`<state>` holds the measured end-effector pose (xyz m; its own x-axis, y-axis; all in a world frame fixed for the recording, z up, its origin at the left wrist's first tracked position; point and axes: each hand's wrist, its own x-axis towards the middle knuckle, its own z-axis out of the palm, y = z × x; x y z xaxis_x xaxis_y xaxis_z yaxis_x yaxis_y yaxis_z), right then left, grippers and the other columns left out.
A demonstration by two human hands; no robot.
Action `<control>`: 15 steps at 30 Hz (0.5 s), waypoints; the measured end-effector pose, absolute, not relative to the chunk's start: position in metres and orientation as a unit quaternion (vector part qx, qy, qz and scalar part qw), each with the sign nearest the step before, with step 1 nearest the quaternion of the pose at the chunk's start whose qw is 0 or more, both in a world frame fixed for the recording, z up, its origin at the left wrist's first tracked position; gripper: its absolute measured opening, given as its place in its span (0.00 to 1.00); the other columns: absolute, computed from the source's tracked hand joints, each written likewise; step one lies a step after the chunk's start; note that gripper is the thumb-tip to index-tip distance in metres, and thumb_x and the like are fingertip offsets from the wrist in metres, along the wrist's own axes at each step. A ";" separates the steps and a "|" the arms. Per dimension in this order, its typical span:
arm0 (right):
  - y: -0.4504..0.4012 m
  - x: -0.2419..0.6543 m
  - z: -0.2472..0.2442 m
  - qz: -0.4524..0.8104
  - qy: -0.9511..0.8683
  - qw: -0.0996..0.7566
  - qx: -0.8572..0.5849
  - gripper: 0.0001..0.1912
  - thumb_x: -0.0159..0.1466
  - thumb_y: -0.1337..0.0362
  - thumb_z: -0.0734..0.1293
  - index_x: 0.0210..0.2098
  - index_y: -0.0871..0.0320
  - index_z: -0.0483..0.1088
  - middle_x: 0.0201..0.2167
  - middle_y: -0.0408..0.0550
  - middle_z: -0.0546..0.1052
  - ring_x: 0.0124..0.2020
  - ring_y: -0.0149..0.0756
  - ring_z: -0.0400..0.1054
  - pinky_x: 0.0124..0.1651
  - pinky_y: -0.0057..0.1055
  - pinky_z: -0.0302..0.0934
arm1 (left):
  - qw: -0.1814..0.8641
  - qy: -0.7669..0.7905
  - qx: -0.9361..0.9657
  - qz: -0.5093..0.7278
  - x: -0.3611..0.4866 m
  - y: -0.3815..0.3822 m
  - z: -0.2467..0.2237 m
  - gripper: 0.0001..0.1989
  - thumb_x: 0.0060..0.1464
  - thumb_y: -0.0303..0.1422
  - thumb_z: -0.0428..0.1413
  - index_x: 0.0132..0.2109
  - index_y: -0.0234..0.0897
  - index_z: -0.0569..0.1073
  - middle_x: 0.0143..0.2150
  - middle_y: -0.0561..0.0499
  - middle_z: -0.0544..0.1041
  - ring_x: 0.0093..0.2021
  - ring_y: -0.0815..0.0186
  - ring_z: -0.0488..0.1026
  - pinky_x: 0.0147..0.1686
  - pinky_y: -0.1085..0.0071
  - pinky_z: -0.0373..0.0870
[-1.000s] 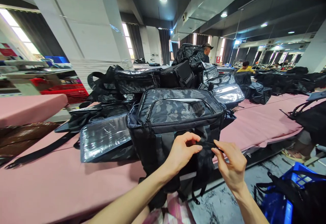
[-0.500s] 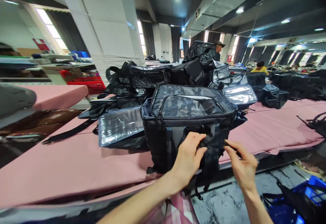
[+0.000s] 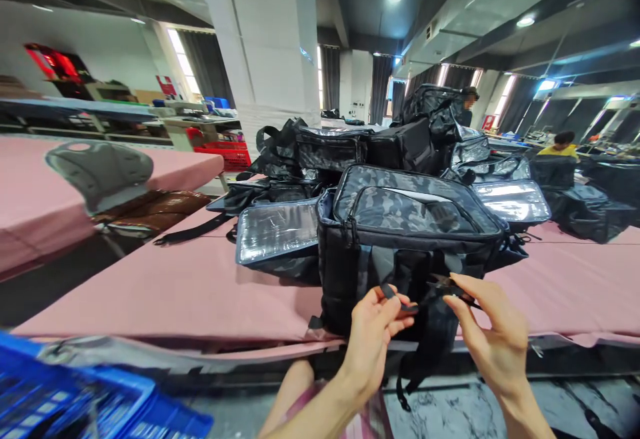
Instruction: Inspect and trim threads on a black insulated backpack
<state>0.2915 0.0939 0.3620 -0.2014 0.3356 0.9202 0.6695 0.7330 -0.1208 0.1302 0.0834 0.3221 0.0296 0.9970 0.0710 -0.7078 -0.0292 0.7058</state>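
Observation:
A black and grey camouflage cooler bag (image 3: 410, 209) stands upright at the front edge of the pink-covered table, its zipped lid uppermost. In front of it, my left hand (image 3: 373, 329) pinches a narrow black strap (image 3: 395, 297) between thumb and fingers. My right hand (image 3: 497, 322) is closed on small dark thread snips (image 3: 443, 284), whose blades point left toward the strap and stay a little apart from it. Part of the snips is hidden by my fingers. Loose black straps (image 3: 413, 369) hang from the bag below my hands.
More black bags (image 3: 333, 149) are piled behind, some showing silver linings (image 3: 280, 232). Blue plastic crates (image 3: 100, 386) stand low at left. A grey chair (image 3: 103, 166) is beside another pink table (image 3: 30, 192). A person in yellow (image 3: 560, 148) sits far right.
My view has swung left. My left hand now has the strap in its pinch. My right hand has turned, and the snips now show in it, closer to my left hand.

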 end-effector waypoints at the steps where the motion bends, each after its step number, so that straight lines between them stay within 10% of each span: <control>1: 0.093 0.290 0.366 -0.173 -0.775 0.514 -0.326 0.15 0.59 0.70 0.67 0.45 0.55 0.69 0.38 0.48 0.74 0.38 0.37 0.67 0.39 0.35 0.62 | 0.670 0.239 0.307 0.631 0.128 0.082 0.324 0.16 0.47 0.36 0.63 0.40 0.32 0.70 0.37 0.46 0.74 0.38 0.62 0.73 0.39 0.68 0.69; 15: 0.102 0.261 0.390 -0.138 -0.855 0.420 -0.272 0.07 0.62 0.71 0.64 0.39 0.57 0.69 0.32 0.47 0.73 0.33 0.33 0.65 0.35 0.31 0.60 | 0.709 0.156 0.365 0.583 0.105 0.084 0.328 0.14 0.44 0.37 0.66 0.38 0.33 0.78 0.31 0.49 0.74 0.34 0.69 0.69 0.42 0.72 0.64</control>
